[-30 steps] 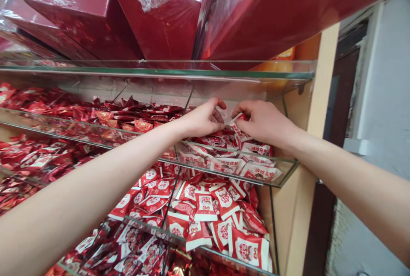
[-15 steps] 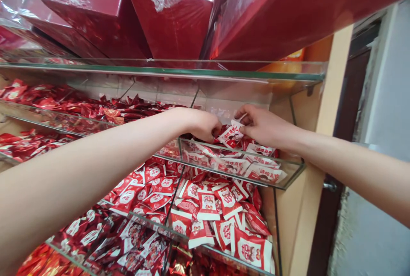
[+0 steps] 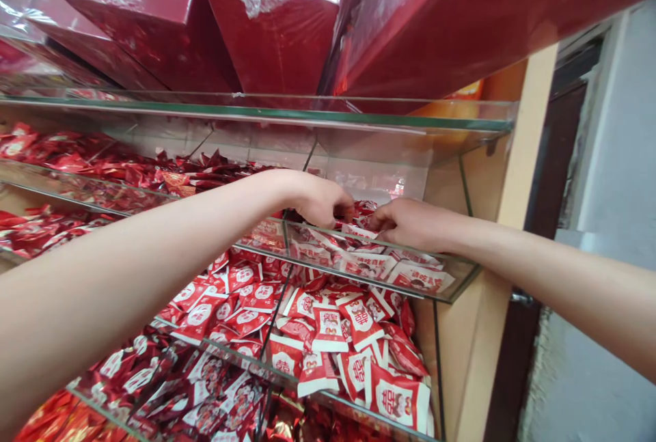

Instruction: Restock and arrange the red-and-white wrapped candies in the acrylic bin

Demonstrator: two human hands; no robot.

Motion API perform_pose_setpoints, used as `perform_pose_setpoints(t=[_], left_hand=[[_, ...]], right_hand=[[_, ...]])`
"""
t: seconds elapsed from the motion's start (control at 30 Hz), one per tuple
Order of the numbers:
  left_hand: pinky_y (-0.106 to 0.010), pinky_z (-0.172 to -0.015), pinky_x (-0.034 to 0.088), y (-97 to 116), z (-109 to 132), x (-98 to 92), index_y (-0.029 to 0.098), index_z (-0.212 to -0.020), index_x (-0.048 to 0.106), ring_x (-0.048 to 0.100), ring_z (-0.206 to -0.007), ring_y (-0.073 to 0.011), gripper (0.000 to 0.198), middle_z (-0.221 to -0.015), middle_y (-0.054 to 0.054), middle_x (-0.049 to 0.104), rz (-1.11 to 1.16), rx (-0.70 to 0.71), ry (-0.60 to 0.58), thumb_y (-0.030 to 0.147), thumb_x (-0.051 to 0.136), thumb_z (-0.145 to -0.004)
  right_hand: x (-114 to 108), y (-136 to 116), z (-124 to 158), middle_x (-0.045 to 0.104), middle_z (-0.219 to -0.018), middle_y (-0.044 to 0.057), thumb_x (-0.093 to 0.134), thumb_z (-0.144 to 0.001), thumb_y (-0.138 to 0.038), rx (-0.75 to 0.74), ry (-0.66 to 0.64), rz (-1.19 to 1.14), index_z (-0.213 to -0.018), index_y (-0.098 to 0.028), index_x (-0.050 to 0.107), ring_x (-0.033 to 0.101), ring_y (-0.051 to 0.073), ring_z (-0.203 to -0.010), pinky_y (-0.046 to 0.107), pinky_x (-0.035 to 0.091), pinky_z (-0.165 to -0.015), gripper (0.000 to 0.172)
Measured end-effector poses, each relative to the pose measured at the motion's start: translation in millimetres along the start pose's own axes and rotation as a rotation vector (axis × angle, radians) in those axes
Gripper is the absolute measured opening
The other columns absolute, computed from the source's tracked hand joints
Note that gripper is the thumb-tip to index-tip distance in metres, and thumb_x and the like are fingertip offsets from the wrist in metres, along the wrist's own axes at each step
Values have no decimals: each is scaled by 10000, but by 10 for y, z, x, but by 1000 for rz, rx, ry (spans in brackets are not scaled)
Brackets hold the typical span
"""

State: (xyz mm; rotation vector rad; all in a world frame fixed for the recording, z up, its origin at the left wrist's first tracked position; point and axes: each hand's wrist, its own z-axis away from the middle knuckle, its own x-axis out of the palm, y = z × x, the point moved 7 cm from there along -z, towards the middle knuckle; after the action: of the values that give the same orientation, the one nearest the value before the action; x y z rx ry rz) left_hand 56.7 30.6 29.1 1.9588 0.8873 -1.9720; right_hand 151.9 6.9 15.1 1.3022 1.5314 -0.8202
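Note:
Both hands reach into the right-end compartment of a glass-fronted shelf (image 3: 353, 266), among small red-and-white wrapped packets (image 3: 420, 277). My left hand (image 3: 324, 201) is over the compartment's left part, fingers curled down; what lies in them, if anything, is hidden. Opposite it, my right hand (image 3: 413, 223) is low over the packets with fingers bent inward and fingertips partly hidden. One white-and-red packet (image 3: 359, 231) lies between the hands, close to the right fingertips. A darker red wrapper (image 3: 365, 208) shows just behind them.
Large red boxes (image 3: 266, 25) in clear film stand on the glass shelf (image 3: 359, 116) above my hands. Lower compartments hold more red packets (image 3: 331, 327). Glass dividers separate them. A wooden side panel (image 3: 495, 278) bounds the right, with a door handle (image 3: 523, 298) beyond.
My right hand has lowered toward the packets, and the white-and-red packet by its fingers has gone down and lies flatter. My left hand has barely shifted.

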Motion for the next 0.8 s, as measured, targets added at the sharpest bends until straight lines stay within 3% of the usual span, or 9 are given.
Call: perform_pose_setpoints(t=[0.1,0.3,0.47,0.6,0.7,0.8], left_hand=[[-288,-702,436,-21,-15,27,217,-1062,560,571,-808,-195,455,-999,-35,651,19,5,-136,187,548,-609],[-259,-684,434,-10,-50,55,204,-994,548,547,-755,-166,423,-929,-2,638,70,98,-212,115,556,-580],[-266,-636,410,-12,-50,-12,228,-976,583,548,-709,-172,376,-882,-13,660,-56,35,-63,164,561,-606],[-282,-538,375,-37,-68,-83,210,-979,603,539,-600,-177,352,-777,-44,663,-202,-67,42,184,504,-643],[-278,-500,356,-11,-80,-102,201,-939,624,522,-523,-163,321,-637,-21,639,-213,-37,95,155,483,-654],[-279,-511,363,0,-71,-104,196,-903,642,537,-532,-165,284,-603,-16,635,-210,-20,141,151,485,-672]], right_hand=[[44,-24,-3,685,-861,18,501,-700,-148,-53,-84,43,-856,-209,682,604,174,-748,236,428,-662,247],[-38,-159,29,651,-1043,13,573,-699,-187,-197,-108,-50,-1028,-219,630,595,182,-891,225,451,-746,335],[14,-180,-10,657,-1008,41,563,-727,-208,-257,-107,29,-979,-198,628,603,201,-844,256,469,-716,261],[46,-177,-54,638,-1061,52,568,-746,-261,-300,-79,8,-1050,-200,592,601,202,-863,253,468,-737,310],[28,-196,-45,640,-1056,44,570,-740,-248,-326,-87,-31,-1023,-195,593,601,194,-857,244,469,-722,289],[7,-198,-34,676,-910,24,573,-730,-236,-281,-145,8,-909,-194,628,610,181,-736,239,470,-607,193]])
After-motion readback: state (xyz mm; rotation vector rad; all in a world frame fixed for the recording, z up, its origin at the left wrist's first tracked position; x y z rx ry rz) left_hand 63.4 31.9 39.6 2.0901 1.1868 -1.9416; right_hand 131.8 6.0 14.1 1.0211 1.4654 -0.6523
